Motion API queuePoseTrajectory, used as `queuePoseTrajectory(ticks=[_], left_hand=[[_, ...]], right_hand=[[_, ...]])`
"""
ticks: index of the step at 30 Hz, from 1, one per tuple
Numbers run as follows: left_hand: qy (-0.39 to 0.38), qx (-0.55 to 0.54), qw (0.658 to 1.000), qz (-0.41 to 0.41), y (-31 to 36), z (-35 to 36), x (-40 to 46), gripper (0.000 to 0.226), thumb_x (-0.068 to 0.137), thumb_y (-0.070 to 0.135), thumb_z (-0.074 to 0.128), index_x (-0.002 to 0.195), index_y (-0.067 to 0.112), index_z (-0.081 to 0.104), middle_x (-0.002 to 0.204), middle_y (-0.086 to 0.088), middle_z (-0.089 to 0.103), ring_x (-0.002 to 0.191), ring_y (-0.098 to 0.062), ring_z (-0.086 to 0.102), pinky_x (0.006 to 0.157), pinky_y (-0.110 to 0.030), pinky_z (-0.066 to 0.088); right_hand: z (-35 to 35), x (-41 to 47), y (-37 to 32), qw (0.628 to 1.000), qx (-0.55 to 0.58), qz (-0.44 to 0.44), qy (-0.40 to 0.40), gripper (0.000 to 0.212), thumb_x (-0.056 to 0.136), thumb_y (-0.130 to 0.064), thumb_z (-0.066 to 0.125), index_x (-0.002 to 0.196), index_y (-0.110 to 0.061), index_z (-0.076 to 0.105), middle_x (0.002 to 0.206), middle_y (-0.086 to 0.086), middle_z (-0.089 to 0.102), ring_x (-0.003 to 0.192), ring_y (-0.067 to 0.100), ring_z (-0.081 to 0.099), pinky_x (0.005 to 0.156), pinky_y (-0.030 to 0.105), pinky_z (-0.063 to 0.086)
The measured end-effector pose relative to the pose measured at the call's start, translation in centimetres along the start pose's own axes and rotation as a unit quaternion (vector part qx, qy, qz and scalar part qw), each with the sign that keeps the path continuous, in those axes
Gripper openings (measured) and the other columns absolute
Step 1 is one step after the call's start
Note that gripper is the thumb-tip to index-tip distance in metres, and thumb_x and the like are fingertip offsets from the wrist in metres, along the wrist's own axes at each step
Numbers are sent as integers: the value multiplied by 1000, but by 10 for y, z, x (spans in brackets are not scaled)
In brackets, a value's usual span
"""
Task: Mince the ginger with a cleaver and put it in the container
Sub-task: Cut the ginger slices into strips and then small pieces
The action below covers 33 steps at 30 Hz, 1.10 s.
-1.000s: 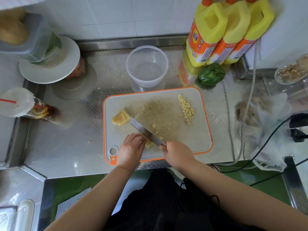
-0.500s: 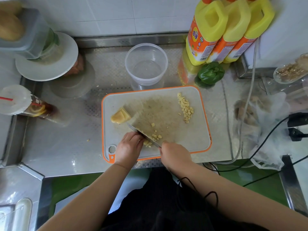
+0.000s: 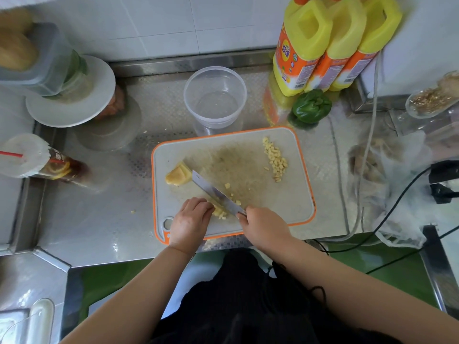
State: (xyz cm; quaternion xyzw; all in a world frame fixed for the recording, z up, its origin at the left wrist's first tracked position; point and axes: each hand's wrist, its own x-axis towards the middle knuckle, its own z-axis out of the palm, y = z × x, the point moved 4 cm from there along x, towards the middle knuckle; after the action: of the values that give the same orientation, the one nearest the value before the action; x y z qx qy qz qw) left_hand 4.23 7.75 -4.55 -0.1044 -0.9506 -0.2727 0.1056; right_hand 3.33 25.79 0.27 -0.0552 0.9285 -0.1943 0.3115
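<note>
Right hand (image 3: pixel 264 227) gripping cleaver (image 3: pixel 216 193) handle; left hand (image 3: pixel 191 219), fingers curled, pinning ginger (image 3: pixel 219 212) at board (image 3: pixel 293 202) front edge; container (image 3: pixel 215 95) standing behind.

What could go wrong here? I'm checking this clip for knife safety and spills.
1. The left hand holds the ginger strips right beside the cleaver blade, so a slip could nick the fingers.
2. Cut bits lie scattered on the cutting board and one crumb is already on the counter; more may fly off.
3. The container is empty, so all the transfer remains.
</note>
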Motion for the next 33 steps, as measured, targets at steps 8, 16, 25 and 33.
queuePoseTrajectory(ticks=[8,16,25,33], left_hand=[[-26,-3,1000,-17,0,5,0,25,89,22,52,86,5,69,87,-6,63,77,-25,60,61,-35,54],[-41,-28,997,-55,-2,6,-1,30,91,27,50,90,7,72,90,-5,66,79,-25,63,66,-36,55],[-27,-21,998,-51,-1,5,-4,25,91,24,52,87,7,70,87,-4,63,77,-21,61,66,-31,53],[-28,-27,998,-56,2,2,-6,27,91,24,49,88,6,68,90,-5,61,73,-23,62,58,-32,52]], right_hand=[[7,-7,-10,999,-20,-24,14,26,101,-28,36,101,-9,54,80,8,56,72,29,54,59,33,35],[19,2,-9,1000,-22,16,-16,16,98,-17,43,104,-10,56,94,10,64,86,31,62,62,34,38],[10,7,7,994,88,54,-46,33,99,-38,38,79,-14,47,76,3,52,82,29,56,64,32,35],[4,-7,-5,1000,11,-19,12,28,101,-33,37,94,-10,53,79,8,55,74,29,55,60,33,34]])
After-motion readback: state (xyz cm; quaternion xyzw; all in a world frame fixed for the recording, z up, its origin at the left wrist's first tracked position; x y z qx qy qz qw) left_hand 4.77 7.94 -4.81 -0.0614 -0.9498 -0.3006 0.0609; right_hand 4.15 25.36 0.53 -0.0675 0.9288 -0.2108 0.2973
